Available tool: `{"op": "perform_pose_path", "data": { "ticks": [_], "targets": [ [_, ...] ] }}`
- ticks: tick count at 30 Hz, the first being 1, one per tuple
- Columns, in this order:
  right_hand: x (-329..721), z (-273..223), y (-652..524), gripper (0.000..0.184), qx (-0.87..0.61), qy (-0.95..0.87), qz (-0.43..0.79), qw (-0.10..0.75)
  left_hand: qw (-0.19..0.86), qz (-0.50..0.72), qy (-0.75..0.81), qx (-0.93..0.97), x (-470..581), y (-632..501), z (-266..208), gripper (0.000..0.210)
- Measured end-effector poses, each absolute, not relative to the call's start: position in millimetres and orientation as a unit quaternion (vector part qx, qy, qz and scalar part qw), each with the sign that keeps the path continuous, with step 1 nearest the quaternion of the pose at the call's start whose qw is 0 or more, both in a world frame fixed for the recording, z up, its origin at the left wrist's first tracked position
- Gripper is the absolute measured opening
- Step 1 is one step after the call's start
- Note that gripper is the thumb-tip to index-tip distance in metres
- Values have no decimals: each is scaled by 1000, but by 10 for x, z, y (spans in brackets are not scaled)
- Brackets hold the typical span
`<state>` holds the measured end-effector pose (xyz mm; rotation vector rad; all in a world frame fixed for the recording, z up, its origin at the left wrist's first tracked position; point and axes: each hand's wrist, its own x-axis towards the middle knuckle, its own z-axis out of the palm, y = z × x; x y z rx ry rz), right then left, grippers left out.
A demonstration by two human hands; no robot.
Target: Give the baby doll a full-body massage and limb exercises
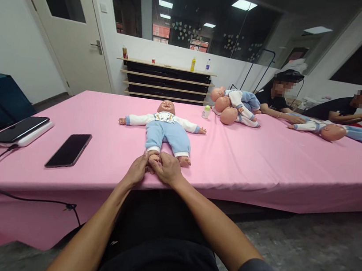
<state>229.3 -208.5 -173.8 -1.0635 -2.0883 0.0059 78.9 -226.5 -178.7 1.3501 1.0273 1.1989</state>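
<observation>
A baby doll (168, 135) in a white top and light-blue trousers lies on its back on the pink-covered table (109, 144), its head away from me and both arms spread wide. My left hand (137, 168) and my right hand (169, 168) are closed around the doll's foot on the left side, one from each side. The toes show between my fingers; the sole is partly hidden. Its other foot (184, 161) rests free on the cloth, just right of my right hand.
Left of the doll lie a smartphone (68, 151) and another phone (20, 128) on a white power bank (36, 134) with a black cable. A small green-capped bottle (206, 111) stands beside piled dolls (234, 109). Two people sit at right near another doll (333, 132).
</observation>
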Motion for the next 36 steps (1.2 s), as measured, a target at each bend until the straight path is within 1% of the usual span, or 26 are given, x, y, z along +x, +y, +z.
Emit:
{"op": "perform_pose_path", "data": {
  "ticks": [8,15,19,22,25,29,36],
  "targets": [
    [2323,-1733,-2088,47,-427,-842,28,328,493,490,445,565,769,-2239,-1824,72],
    [2331,-1782,-2044,44,-415,-852,15,320,476,491,450,574,757,-2223,-1832,65],
    [2332,-1767,-2046,45,-392,-862,14,321,492,496,438,566,742,-2211,-1852,62],
    [2316,-1730,-2067,46,-403,-852,2,333,501,506,435,552,757,-2227,-1843,64],
    [2303,-1707,-2080,49,-424,-837,-2,345,507,503,430,551,781,-2248,-1818,72],
    [2302,-1727,-2079,49,-442,-835,23,326,510,497,431,554,796,-2262,-1795,81],
    [2305,-1766,-2061,49,-447,-846,20,292,483,498,446,565,786,-2265,-1798,73]
  ]
}}
